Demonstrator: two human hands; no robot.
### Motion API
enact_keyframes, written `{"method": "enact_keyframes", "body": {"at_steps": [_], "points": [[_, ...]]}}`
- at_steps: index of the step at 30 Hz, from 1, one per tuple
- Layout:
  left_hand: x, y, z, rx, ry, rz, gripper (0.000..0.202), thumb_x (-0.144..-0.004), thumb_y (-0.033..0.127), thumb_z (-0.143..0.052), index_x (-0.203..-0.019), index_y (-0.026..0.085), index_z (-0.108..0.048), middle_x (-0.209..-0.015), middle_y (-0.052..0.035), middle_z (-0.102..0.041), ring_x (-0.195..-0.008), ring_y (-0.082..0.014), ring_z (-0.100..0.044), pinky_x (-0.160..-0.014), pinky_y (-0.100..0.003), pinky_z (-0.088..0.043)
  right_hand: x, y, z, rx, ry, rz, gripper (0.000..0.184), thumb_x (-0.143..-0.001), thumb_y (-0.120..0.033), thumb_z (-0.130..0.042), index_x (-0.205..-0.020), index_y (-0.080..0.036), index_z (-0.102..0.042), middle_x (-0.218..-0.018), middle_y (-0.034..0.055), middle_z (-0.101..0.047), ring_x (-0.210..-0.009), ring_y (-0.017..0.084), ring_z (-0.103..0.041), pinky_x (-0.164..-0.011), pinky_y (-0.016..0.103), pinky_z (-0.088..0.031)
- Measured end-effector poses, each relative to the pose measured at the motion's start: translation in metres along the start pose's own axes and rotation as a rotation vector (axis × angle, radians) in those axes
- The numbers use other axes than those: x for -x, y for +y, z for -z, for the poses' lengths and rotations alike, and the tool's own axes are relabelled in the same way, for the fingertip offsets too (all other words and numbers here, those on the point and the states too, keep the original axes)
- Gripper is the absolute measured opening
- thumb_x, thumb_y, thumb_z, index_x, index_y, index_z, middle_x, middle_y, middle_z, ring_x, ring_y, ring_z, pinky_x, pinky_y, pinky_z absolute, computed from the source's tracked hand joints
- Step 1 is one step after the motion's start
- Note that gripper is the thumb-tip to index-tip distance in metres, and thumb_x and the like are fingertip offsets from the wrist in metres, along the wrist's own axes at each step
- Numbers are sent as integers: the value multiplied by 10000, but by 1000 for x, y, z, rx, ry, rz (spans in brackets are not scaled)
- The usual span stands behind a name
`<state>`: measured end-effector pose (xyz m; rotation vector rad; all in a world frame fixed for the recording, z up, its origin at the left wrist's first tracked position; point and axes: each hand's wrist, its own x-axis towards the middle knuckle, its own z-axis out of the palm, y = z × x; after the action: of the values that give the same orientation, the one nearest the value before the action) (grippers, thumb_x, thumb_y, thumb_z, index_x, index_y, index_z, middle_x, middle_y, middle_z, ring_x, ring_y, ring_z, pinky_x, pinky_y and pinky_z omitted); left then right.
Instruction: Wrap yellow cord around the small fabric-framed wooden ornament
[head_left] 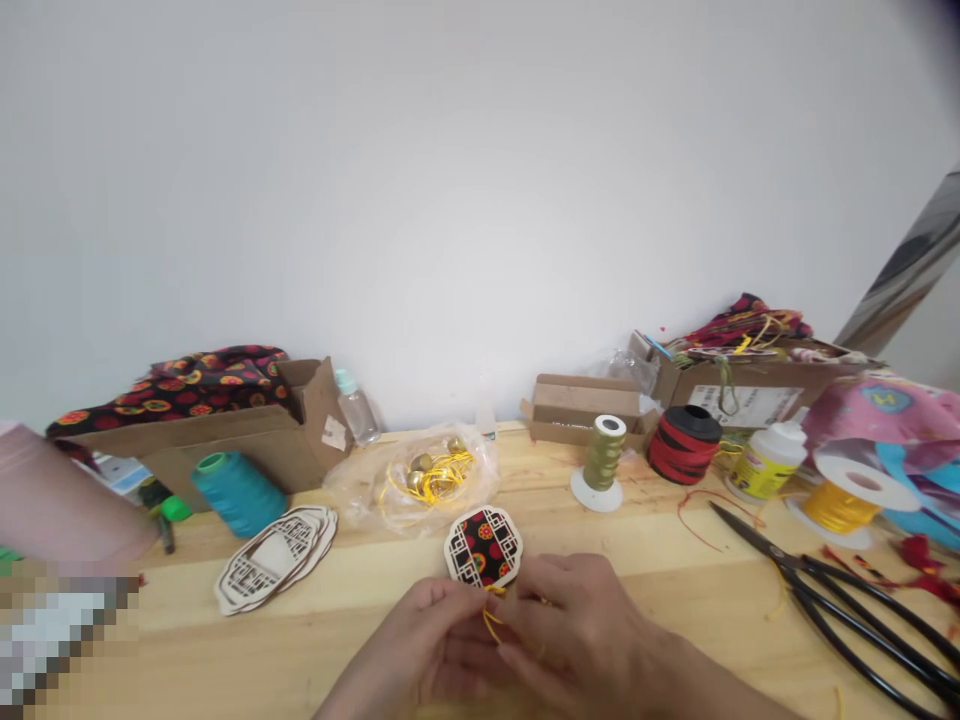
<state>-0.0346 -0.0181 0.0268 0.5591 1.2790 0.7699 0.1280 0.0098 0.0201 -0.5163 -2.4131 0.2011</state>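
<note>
My left hand [427,640] and my right hand [581,625] meet low at the middle of the wooden table [660,570]. Both are closed in a pinch on a thin yellow cord [491,620] that runs between them. The cord leads up to a round wooden ornament [484,545] with a cut-out lattice over black fabric with red and yellow dots. The ornament lies flat just beyond my fingertips.
A stack of wooden lattice cut-outs [274,555] lies left, by a teal thread spool [238,492]. A plastic bag of gold bells [420,475] sits behind the ornament. An olive spool [602,460], red-black ribbon roll [684,445], glue bottle [765,460] and black scissors [840,600] are to the right. Cardboard boxes [225,445] line the wall.
</note>
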Motion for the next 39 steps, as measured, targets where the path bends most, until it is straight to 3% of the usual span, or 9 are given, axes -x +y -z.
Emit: {"method": "enact_keyframes", "body": {"at_steps": [5, 10, 16, 19, 22, 26, 32, 39], "points": [[-3, -6, 3, 153, -91, -63, 169, -655, 283, -610, -663, 134, -531, -596, -71, -669, -607, -198, -623, -605, -312, -450, 1, 1, 0, -61, -86, -80, 183, -756, -174, -403, -838, -166, -566, -687, 20, -534, -584, 99, -456, -526, 203, -332], [-1, -8, -2, 263, -156, -73, 162, -649, 275, -623, -663, 120, -577, -530, -40, -611, -564, -171, -578, -552, -282, -434, 3, 7, -7, -103, -37, -130, 168, -756, -167, -415, -764, -167, -583, -647, 16, -526, -564, 94, -449, -504, 193, -323], [-1, -6, 1, 200, -40, -67, 246, -515, 251, -716, -695, 125, -604, -381, 69, -424, -380, -59, -367, -407, -204, -373, 2, 13, -9, -216, 55, -215, 193, -756, -163, -423, -815, -156, -607, -629, 24, -517, -564, 98, -461, -494, 191, -326], [-2, -1, 4, 115, -21, -35, 285, -505, 305, -712, -681, 121, -584, -356, 113, -310, -330, -10, -205, -304, -117, -178, 2, 13, -9, -261, 103, -269, 176, -734, -161, -448, -771, -139, -619, -590, 19, -497, -541, 97, -456, -482, 191, -325], [-3, 1, 6, 36, 10, -13, 330, -525, 383, -680, -693, 126, -562, -342, 129, -262, -326, -5, -125, -312, -137, -20, 1, 11, -7, -283, 120, -288, 168, -707, -140, -456, -730, -129, -623, -568, 16, -492, -523, 95, -453, -471, 189, -328], [-5, -2, 6, 6, 29, -75, 308, -560, 416, -645, -595, 151, -493, -339, 135, -237, -330, -11, -92, -314, -154, -4, 0, 10, -6, -312, 90, -258, 177, -689, -120, -443, -734, -136, -614, -604, 25, -531, -550, 101, -475, -496, 190, -353], [-8, -5, 7, -41, 28, -138, 295, -582, 406, -631, -585, 147, -491, -324, 141, -219, -327, -13, -69, -305, -157, -2, 1, 11, -9, -304, 64, -230, 179, -667, -98, -440, -734, -157, -595, -646, 20, -551, -571, 100, -489, -507, 183, -358], [-4, -3, 3, -95, 119, -170, 321, -543, 351, -678, -744, 129, -563, -342, 125, -308, -326, -11, -140, -320, -146, -46, -1, 12, -6, -279, 70, -257, 168, -688, -119, -442, -732, -148, -601, -586, 10, -524, -522, 92, -465, -477, 176, -341]]}}
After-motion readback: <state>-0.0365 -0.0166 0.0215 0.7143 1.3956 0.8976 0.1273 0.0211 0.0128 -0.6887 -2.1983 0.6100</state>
